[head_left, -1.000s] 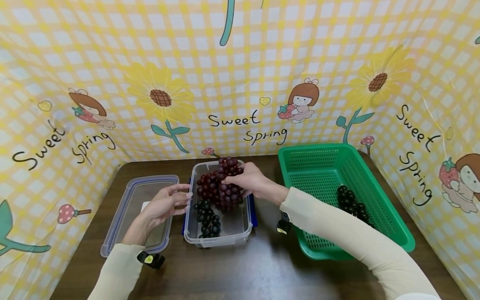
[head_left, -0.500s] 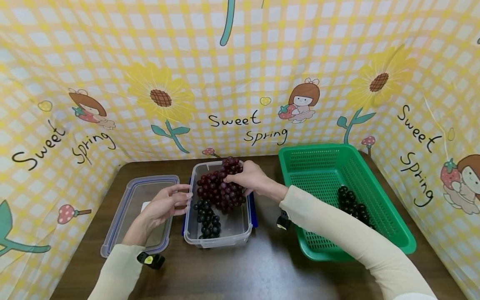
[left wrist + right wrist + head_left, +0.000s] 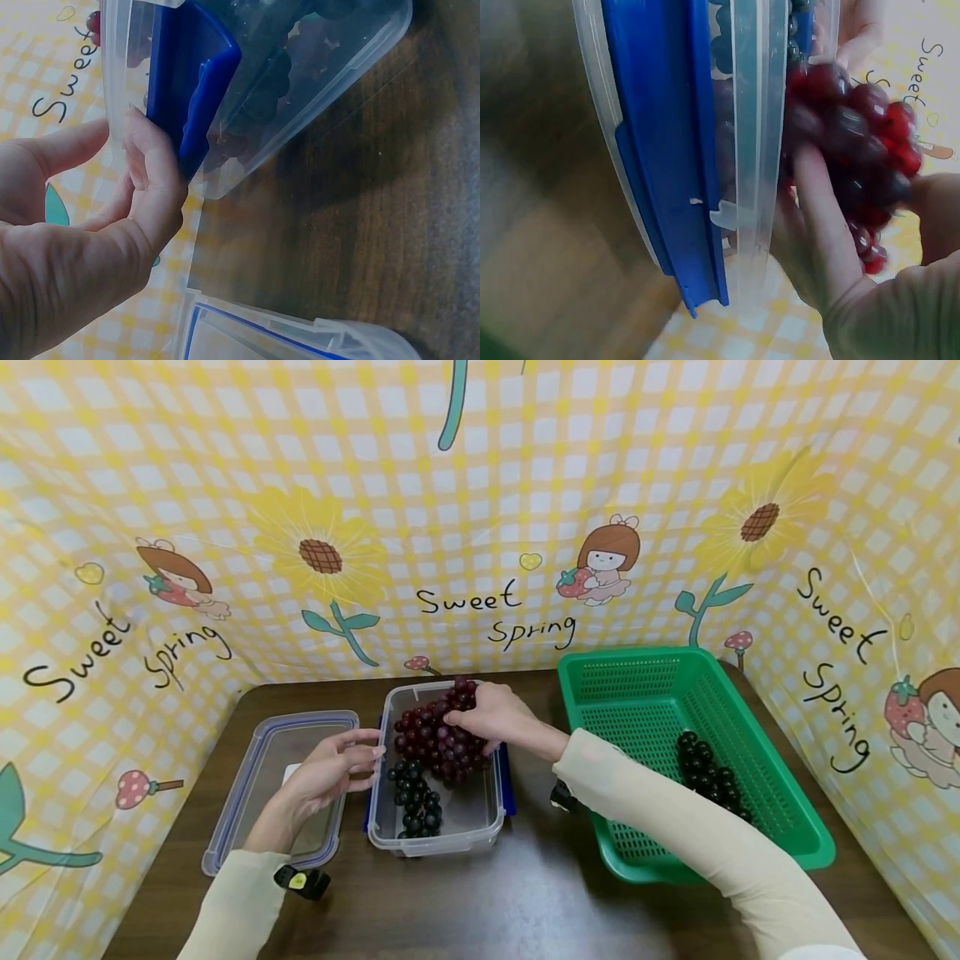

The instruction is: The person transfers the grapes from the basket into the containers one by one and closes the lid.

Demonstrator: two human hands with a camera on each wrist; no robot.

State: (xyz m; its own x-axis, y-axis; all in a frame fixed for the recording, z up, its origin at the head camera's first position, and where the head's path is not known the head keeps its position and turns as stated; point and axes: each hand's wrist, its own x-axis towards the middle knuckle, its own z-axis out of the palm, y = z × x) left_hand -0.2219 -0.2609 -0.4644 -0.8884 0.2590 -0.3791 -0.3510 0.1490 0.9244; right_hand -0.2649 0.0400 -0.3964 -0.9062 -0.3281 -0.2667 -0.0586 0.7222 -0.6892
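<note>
In the head view my right hand [image 3: 504,717] grips a bunch of dark red grapes [image 3: 457,752] at the right side of a clear plastic container [image 3: 463,842]. The right wrist view shows fingers and thumb around these red grapes [image 3: 855,142], above the container's rim. More red grapes [image 3: 412,731] lie beside them inside; where one bunch ends is hard to tell. A bunch of black grapes [image 3: 417,802] lies nearer the front. My left hand [image 3: 330,768] pinches the container's left rim between thumb and fingers, beside a hanging blue latch [image 3: 191,82].
The container's lid [image 3: 258,768] with a blue seal lies on the brown table [image 3: 480,910] to the left. A green basket [image 3: 611,860] stands at the right, holding black grapes [image 3: 708,772]. Patterned cloth [image 3: 480,527] surrounds the table at the back and sides.
The bunch of red grapes in my right hand has sunk slightly into the container, its top now lower behind my fingers. My left hand has kept its place on the rim.
</note>
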